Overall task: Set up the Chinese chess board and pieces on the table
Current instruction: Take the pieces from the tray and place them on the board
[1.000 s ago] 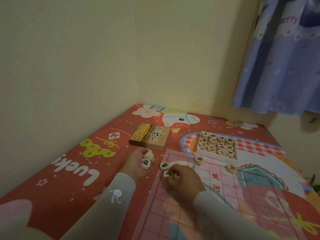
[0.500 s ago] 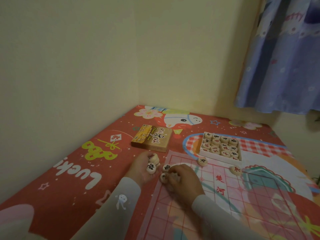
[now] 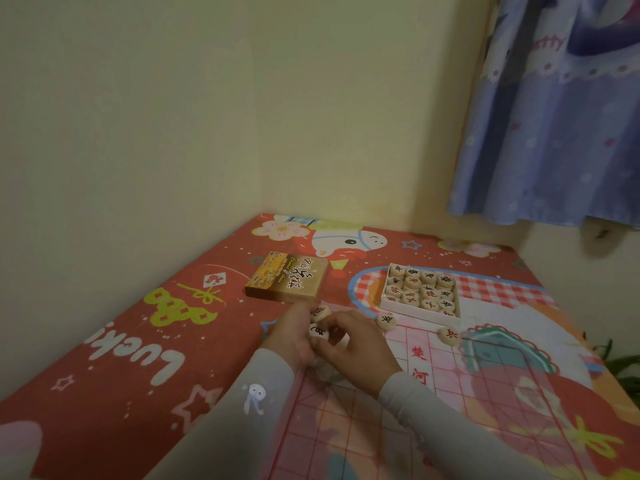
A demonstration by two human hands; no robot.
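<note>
A thin clear chess board sheet [image 3: 446, 403] with red grid lines lies on the table at the lower right. My left hand [image 3: 291, 341] holds a few round wooden chess pieces [image 3: 319, 322] at the sheet's far left corner. My right hand [image 3: 356, 344] is curled beside it and touches those pieces; what its fingers grip is hidden. Two single pieces lie on the sheet's far edge, one with a black mark [image 3: 386, 320] and one with a red mark [image 3: 449, 335]. A white tray [image 3: 388, 299] behind them holds several more pieces.
The brown chess box lid [image 3: 287, 277] lies left of the tray. A red cartoon cloth [image 3: 138, 341] covers the table, which stands in a corner of yellow walls. A blue curtain [image 3: 554, 116] hangs at the right. Green leaves [image 3: 623, 368] show past the table's right edge.
My two hands have come together at the sheet's far left corner; the right hand moved up and left against the pieces in the left hand. The loose pieces beside it are now covered.
</note>
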